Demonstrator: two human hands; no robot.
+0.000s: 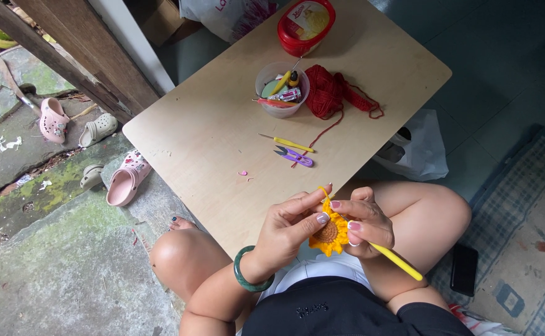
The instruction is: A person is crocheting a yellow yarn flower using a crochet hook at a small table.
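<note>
1. Nearest the camera, the left hand [294, 227] pinches the yellow crochet flower [330, 234] by its upper rim, thumb and fingers closed on it, above the person's lap at the near edge of the bench [223, 124].
2. The right hand [366, 225] grips the flower's other side and a yellow crochet hook [397, 260], whose handle juts out toward the knee.
3. The flower looks soft, light and floppy; holding it at the petals near the working stitch seems safest.
4. Farther out lie a second hook [287, 143] and purple snips [294, 155], with bare bench around them.
5. Beyond stand a clear cup of tools [282, 90], red yarn [325, 90] and a red tub [305, 26] near the far edge.
</note>
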